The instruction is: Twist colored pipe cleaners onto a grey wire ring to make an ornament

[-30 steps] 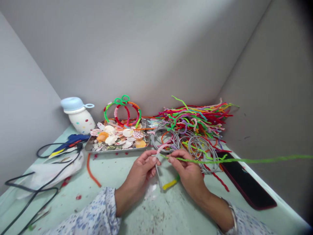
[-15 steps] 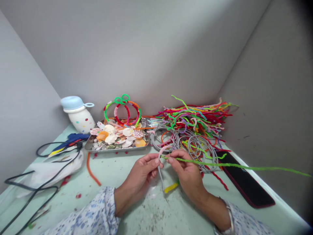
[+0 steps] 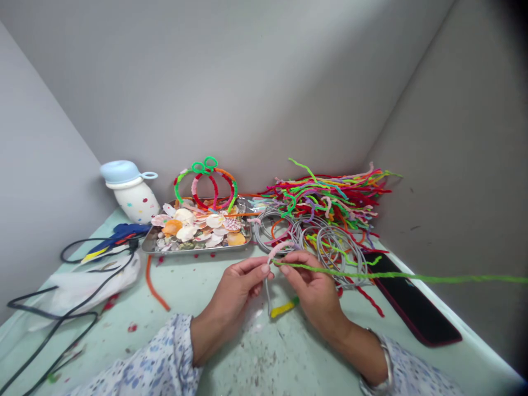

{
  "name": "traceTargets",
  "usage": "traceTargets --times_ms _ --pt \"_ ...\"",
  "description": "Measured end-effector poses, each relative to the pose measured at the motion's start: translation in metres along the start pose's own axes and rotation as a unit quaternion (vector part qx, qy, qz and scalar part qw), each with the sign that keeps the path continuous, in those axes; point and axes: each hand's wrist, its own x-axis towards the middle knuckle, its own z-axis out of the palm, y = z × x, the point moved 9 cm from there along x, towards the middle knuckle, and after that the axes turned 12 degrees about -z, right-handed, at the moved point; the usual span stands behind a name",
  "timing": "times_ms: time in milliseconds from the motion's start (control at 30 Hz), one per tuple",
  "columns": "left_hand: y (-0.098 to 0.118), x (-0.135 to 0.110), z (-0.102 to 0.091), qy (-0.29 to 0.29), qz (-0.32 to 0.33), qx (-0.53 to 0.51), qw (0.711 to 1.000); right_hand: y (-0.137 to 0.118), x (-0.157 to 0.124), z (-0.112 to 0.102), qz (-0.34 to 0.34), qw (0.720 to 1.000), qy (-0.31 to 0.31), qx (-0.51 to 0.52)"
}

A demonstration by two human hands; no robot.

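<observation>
Both forearms enter from the near edge and angle inward over the pale green table (image 3: 256, 368); hands meet near mid-scene, fingertips almost touching.

Left hand (image 3: 243, 283): wrist to the left and near, back of thumb side up, thumb and index extended far and right. Thumb and index pinch the bare grey wire of a bent wire loop (image 3: 268, 297); other fingers curled beneath.

Right hand (image 3: 313, 286): wrist to the right and near, hand pointing far and left. Thumb and index pinch the green fuzzy stem (image 3: 371, 274) close to its left end, at the wire; its long tail runs right, out of view. Remaining fingers folded, partly hidden.

Loop is held between the hands, pink wrapping on its far side, yellow on its near side; its right part is hidden by the right hand.

Grey wire coils (image 3: 258, 240) lie just beyond the hands; black phone (image 3: 416, 308) to the right.
</observation>
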Motion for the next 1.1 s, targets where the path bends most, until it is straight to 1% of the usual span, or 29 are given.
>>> traceTargets --times_ms 67,200,467,733,967,1100 --pt "0.002 -0.001 0.0 0.005 0.004 0.008 1.0 0.0 0.0 -0.001 -0.008 1.0 0.003 -0.022" --pt "0.003 -0.003 0.003 0.002 -0.009 0.007 1.0 0.002 -0.003 -0.002 -0.012 0.999 -0.001 -0.044" --pt "0.001 -0.004 0.01 -0.028 -0.017 -0.033 0.999 0.006 -0.007 -0.003 -0.007 1.0 0.019 -0.003" --pt "0.0 -0.004 0.015 -0.053 -0.02 -0.033 0.998 -0.006 -0.005 -0.004 -0.046 0.998 0.028 -0.021" --pt "0.003 -0.006 0.014 -0.038 -0.016 -0.028 0.999 -0.008 -0.004 -0.002 -0.048 0.999 0.019 0.017" --pt "0.007 -0.009 0.014 -0.03 -0.006 -0.019 0.999 -0.014 -0.004 -0.004 -0.08 0.997 0.017 -0.001"
